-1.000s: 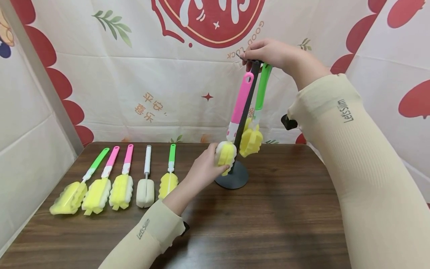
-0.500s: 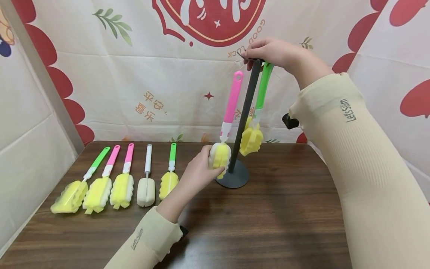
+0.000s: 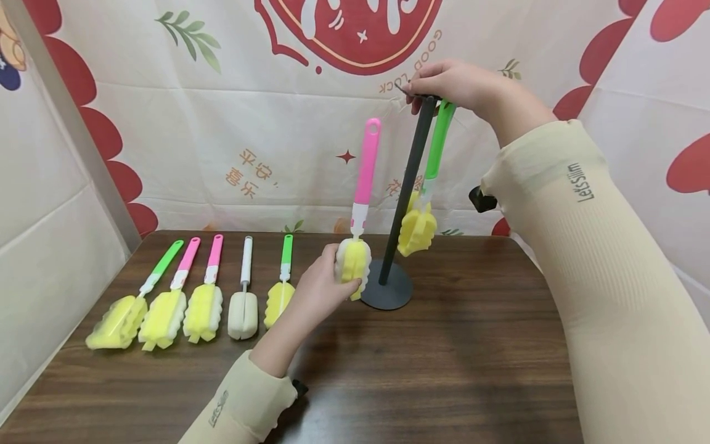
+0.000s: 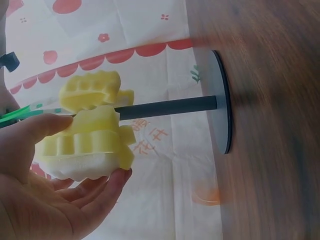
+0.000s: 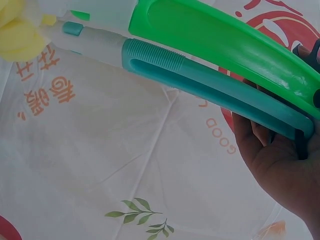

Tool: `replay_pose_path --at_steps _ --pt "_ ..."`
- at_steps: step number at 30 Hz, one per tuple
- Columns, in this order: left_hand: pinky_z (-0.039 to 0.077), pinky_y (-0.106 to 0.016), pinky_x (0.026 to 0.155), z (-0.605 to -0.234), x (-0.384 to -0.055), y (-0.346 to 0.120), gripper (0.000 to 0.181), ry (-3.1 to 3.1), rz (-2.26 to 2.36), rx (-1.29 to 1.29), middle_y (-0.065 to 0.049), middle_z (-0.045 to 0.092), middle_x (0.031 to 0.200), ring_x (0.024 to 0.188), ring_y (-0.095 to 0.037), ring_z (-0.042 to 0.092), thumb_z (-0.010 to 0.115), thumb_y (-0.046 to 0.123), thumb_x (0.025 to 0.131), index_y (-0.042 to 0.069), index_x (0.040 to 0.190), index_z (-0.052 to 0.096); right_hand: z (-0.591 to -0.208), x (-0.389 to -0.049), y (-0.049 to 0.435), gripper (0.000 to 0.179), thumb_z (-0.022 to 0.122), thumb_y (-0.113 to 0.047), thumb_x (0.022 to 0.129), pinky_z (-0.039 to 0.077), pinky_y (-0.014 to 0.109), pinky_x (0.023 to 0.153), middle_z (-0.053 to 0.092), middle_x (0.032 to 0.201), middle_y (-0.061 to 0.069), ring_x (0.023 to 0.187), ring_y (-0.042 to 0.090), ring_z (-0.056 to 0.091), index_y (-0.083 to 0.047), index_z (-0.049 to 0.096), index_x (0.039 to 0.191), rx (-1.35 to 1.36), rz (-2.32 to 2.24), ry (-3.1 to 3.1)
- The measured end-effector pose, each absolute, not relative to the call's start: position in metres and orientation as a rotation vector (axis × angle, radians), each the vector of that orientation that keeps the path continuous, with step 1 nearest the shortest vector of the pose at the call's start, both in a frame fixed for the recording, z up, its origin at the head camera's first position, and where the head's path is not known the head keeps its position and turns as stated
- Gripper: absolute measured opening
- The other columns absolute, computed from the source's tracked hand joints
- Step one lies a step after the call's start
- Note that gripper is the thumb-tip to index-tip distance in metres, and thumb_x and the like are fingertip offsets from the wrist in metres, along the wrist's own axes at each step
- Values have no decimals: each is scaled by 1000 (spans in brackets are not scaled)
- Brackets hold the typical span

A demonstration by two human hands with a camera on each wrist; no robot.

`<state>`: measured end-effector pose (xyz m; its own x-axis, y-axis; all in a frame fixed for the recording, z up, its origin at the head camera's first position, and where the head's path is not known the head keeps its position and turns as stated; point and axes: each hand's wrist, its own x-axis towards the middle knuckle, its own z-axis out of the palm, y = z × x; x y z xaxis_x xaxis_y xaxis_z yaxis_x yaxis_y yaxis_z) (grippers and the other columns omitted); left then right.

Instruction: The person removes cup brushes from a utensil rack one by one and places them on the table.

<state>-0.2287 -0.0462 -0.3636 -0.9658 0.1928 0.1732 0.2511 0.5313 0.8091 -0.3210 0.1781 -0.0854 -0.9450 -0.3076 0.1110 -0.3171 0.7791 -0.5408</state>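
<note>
In the head view my left hand [image 3: 316, 287] grips the yellow-and-white sponge head of a pink-handled bottle brush [image 3: 366, 166], which stands nearly upright, handle up. In the left wrist view, thumb and fingers wrap its sponge [image 4: 82, 142]. Just right of this brush rises a tilted black stand [image 3: 410, 176] on a round base, apart from the pink handle. My right hand [image 3: 463, 89] holds the stand's top, where thin hooks stick out. From there hangs a green-handled brush [image 3: 440, 142] with a yellow sponge. A teal-handled brush [image 5: 215, 92] hangs beside it in the right wrist view.
Several sponge brushes lie in a row on the wooden table [image 3: 444, 370] at the left. Among them are a green-handled one [image 3: 119, 320], a pink-handled one [image 3: 203, 308] and a white-handled one [image 3: 243, 311]. A printed cloth [image 3: 310, 142] hangs behind the table.
My left hand has moved left with the pink-handled brush, opening a gap between its handle and the stand. The right hand stays at the stand's top.
</note>
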Motion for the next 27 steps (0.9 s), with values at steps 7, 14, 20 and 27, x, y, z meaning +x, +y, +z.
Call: replay_pose_path --at_steps 7,14,20,27 --pt "52 -42 83 -368 -226 -55 67 -2664 -1411 -365 -12 62 114 97 -24 61 78 24 82 5 135 43 -86 -322 178 34 49 -42 100 35 36 83 64 91 -2 88 21 51 -12 64 106 537 867 -2941" --pt "51 -42 81 -371 -224 -61 69 -2685 -1437 -299 -11 61 114 96 -24 60 77 25 81 5 137 41 -85 -323 179 33 50 -42 100 35 35 83 64 89 -3 87 20 51 -12 65 105 522 904 -2942" --pt "51 -41 81 -373 -222 -64 68 -2708 -1419 -269 -11 61 111 94 -24 59 75 25 82 4 137 41 -86 -322 179 35 50 -43 100 35 36 84 64 91 -2 90 22 51 -12 64 108 517 890 -2937" --pt "51 -40 79 -375 -221 -67 66 -2740 -1414 -254 -11 61 110 91 -24 59 72 23 83 2 137 40 -86 -322 180 35 50 -43 100 35 35 84 64 91 -2 88 21 52 -12 64 109 512 906 -2935"
